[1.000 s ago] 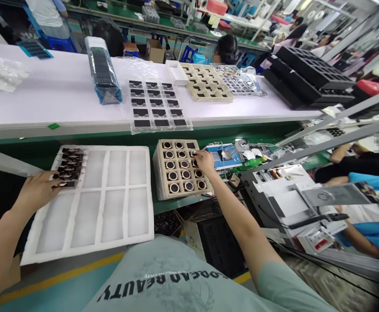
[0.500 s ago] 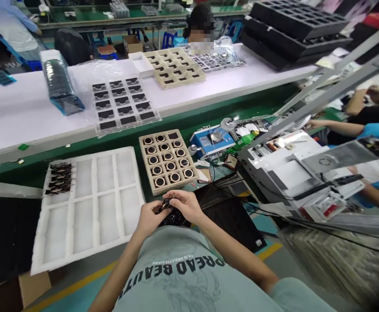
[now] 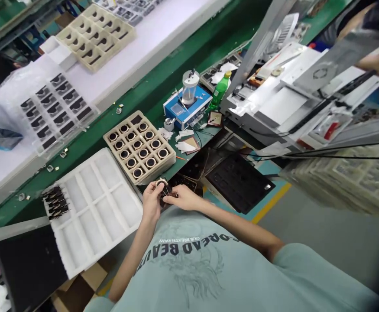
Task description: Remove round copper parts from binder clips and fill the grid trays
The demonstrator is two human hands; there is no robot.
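Observation:
Close to my shirt, my left hand is closed on a round watch case with a gold-coloured rim and dark face. Beside it, my right hand has its fingertips pinched on a small dark part against the case; whether the two are joined is hidden by the fingers. Just beyond my hands lies a beige tray with similar round watch cases in its cells; one corner cell holds none. To the left, a white foam tray carries several thin dark parts in its far left compartment.
Behind the trays runs a raised white bench with a clear blister tray and another beige tray. A blue device, a green bottle and white equipment stand to the right. Black cables cross there.
The view has turned right and down. My hands have shifted their hold, and the round watch case now shows in my left fingers, where before only a dark piece was visible.

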